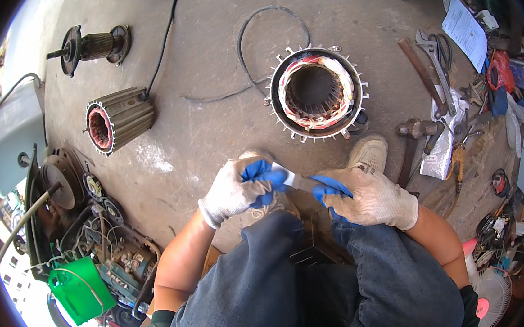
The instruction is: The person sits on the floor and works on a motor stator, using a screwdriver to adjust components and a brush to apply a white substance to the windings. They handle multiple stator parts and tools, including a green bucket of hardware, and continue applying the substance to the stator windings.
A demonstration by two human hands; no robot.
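Note:
Both my hands wear off-white knit gloves with blue-coated fingers, and they meet above my shoes. Between them runs a short flat strip (296, 180), pale at its left end and grey-brown toward the right; its exact kind cannot be made out. My left hand (242, 187) pinches the pale end. The grey-brown end sits in the closed fingers of my right hand (367, 195). Just beyond, a motor stator housing (275, 97) stands on end, its ring of red and white windings (347, 87) facing up.
At left lie a second finned motor housing (127, 120) and a rotor (97, 47). A black cable (167, 44) crosses the floor. Hammers (420, 128), an adjustable wrench (437, 64) and packets crowd the right. A green bucket (81, 290) stands by machine parts at lower left.

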